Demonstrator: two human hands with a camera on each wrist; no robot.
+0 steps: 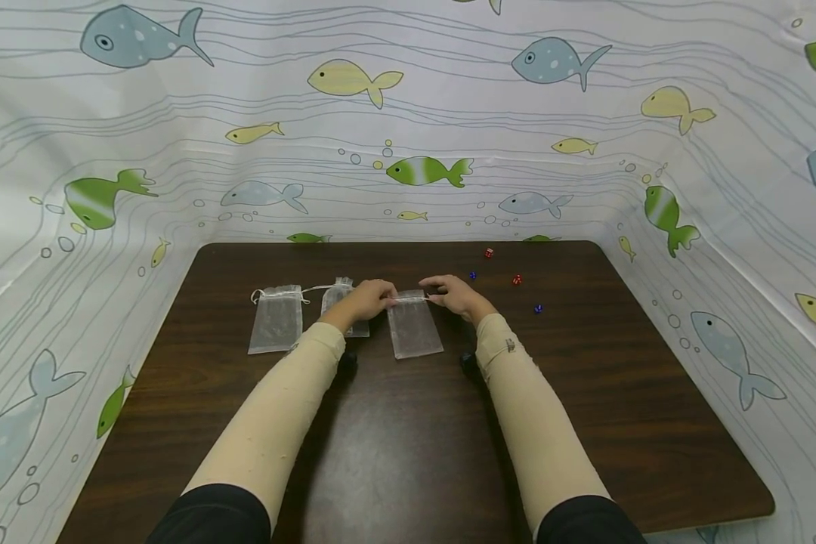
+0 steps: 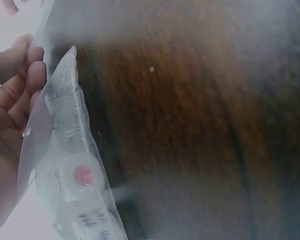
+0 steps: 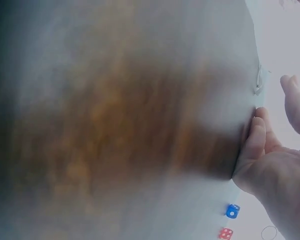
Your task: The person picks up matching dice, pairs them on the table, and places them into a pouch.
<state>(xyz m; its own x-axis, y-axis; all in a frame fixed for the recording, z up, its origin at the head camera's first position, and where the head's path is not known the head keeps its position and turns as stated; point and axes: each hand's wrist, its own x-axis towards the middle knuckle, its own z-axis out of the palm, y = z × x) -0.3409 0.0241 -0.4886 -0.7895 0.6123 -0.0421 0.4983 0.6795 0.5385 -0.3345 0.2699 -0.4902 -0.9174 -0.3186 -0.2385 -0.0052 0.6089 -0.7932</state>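
1. Left hand (image 1: 372,297): pinched the top edge of the sheer pouch (image 1: 415,332), which lay between the hands; a steady hold there probably kept the mouth from sliding.
2. Right hand (image 1: 457,296): fingers spread near the drawstring (image 1: 411,300); separating one thin layer at a time seemed advisable.
3. Obscured: second pouch (image 1: 335,297), partly behind the left hand; white shape (image 2: 70,175) under fabric, unidentified; right-hand contact with the drawstring, uncertain.

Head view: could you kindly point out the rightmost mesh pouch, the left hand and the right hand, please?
Rightmost mesh pouch (image 1: 416,331): head view, middle of its flat body.
Left hand (image 1: 369,299): head view, back of the hand.
Right hand (image 1: 459,296): head view, back of the hand.
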